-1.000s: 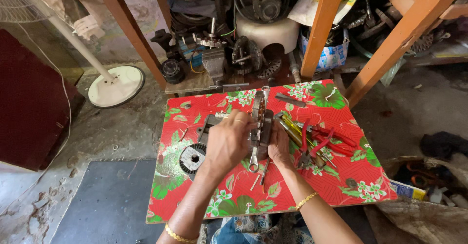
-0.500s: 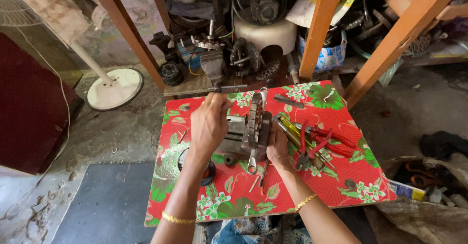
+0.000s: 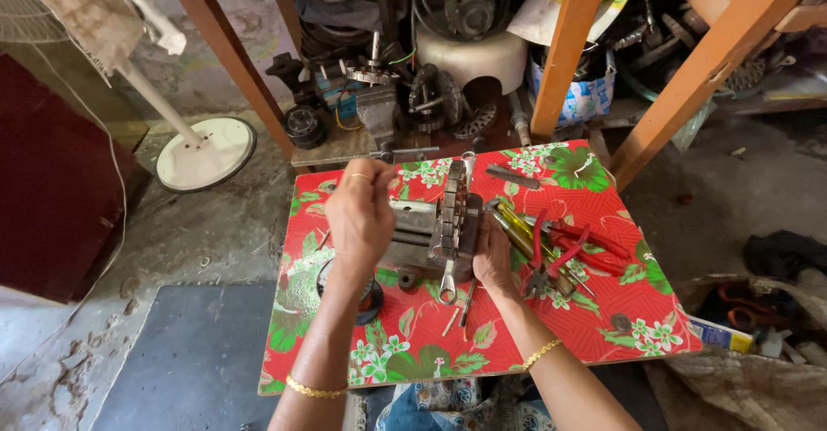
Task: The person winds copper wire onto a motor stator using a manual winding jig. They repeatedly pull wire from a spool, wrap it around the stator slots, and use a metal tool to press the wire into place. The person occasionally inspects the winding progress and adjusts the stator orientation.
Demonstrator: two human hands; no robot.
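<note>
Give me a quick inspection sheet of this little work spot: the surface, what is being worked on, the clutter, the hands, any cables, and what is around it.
Surface: low table covered with a red flowered cloth.
Job's things: grey metal motor part with a ribbed ring, standing mid-table; a spanner lies against its front.
Clutter: red-handled pliers, yellow-handled screwdrivers, a black round part, a flat metal strip.
Hands: left hand on the part's left side, fingers pinched above it; right hand braces its right side.
Cables: a thin white cord hangs at left.
Surroundings: orange wooden frame legs, motor scrap behind, a white fan base on the concrete floor.
</note>
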